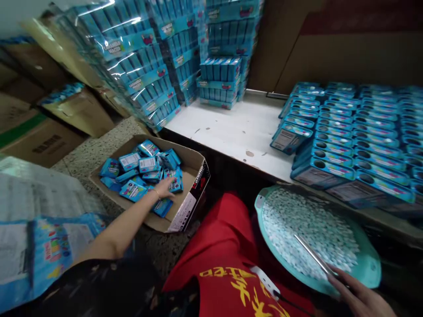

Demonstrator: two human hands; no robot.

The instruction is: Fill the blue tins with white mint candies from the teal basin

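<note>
My left hand (163, 188) reaches into a shallow cardboard box (187, 187) that holds several small blue packets (132, 190). Its fingers are stretched out over a blue packet at the box's right side; I cannot tell whether they touch it. In my right hand (360, 293) is a slim, shiny metal tool (312, 252), its tip pointing up and left over a teal basin (370, 259). Small pale white-and-blue pieces (307, 224) fill much of this basin. The tool's exact kind does not show clearly.
A white worktop (228, 127) carries rows of blue boxes (360, 145) at the right. Wrapped stacks of blue cartons (139, 57) rise at the back left. Cardboard boxes (76, 110) stand on the floor. A white power strip (266, 281) lies on red cloth (218, 251).
</note>
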